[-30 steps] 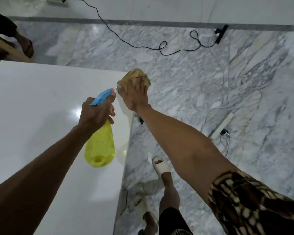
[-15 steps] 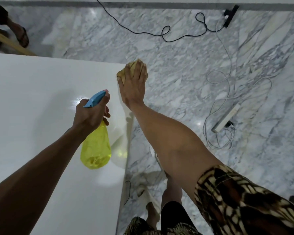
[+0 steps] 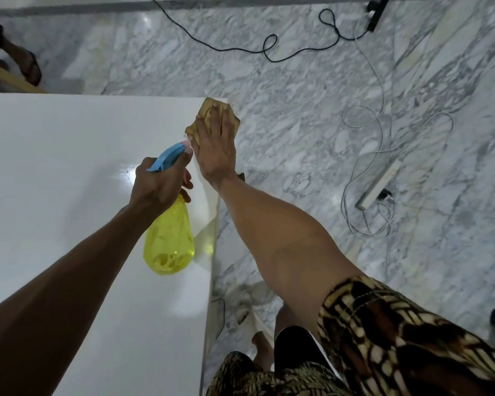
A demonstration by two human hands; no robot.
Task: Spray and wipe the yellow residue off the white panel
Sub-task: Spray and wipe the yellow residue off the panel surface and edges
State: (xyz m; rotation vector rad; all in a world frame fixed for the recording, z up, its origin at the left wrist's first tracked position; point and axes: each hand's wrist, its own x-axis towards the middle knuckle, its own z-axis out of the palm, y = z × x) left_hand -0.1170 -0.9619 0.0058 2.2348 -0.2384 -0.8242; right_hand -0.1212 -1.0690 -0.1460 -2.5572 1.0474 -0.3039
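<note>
A large glossy white panel (image 3: 69,181) fills the left half of the view. My left hand (image 3: 157,187) grips a yellow spray bottle (image 3: 169,238) by its blue trigger head, nozzle pointing toward the panel's far right corner. My right hand (image 3: 216,144) lies flat on a tan cloth (image 3: 205,110), pressing it onto that far right corner at the panel's edge. A wet glare shows on the panel just left of the bottle head. No yellow residue is plainly visible; the cloth covers the corner.
Marble floor (image 3: 297,95) surrounds the panel. A black cable (image 3: 269,50) and white cords with a power strip (image 3: 379,184) lie to the right. Another person's sandalled foot (image 3: 29,67) and a wooden strip (image 3: 9,78) are at far left. My feet stand by the panel's right edge.
My right hand has kept rubbing the cloth over the far right corner. The spray bottle's nozzle has come closer to my right hand.
</note>
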